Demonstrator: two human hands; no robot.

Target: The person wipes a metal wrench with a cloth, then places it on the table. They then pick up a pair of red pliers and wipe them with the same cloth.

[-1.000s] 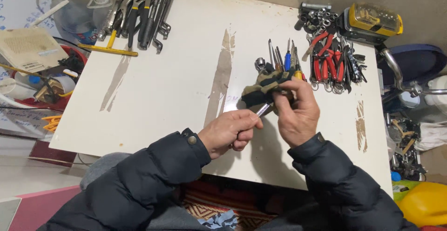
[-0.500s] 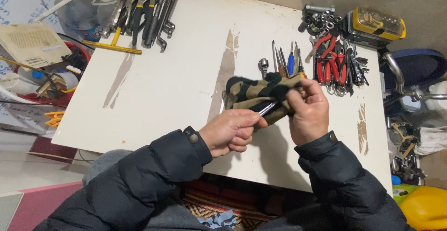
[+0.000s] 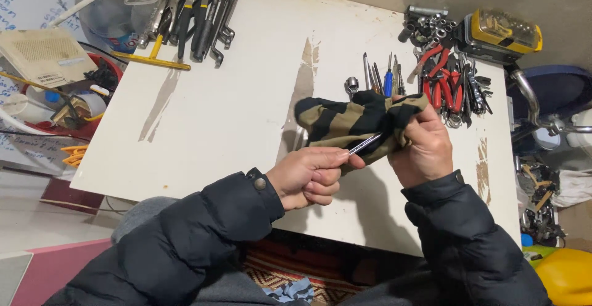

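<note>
White bench point(image 3: 234, 115) lies under our hands, pliers and wrenches along its far edge. Our left hand point(image 3: 308, 176) pinches the near end of a slim metal tool point(image 3: 365, 144); its shaft runs up and right into the striped cloth point(image 3: 351, 121) that our right hand point(image 3: 422, 149) clutches around it.

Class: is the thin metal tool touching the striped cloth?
Touching. The head view shows the thin metal tool running into the striped cloth, which wraps its far end.
</note>
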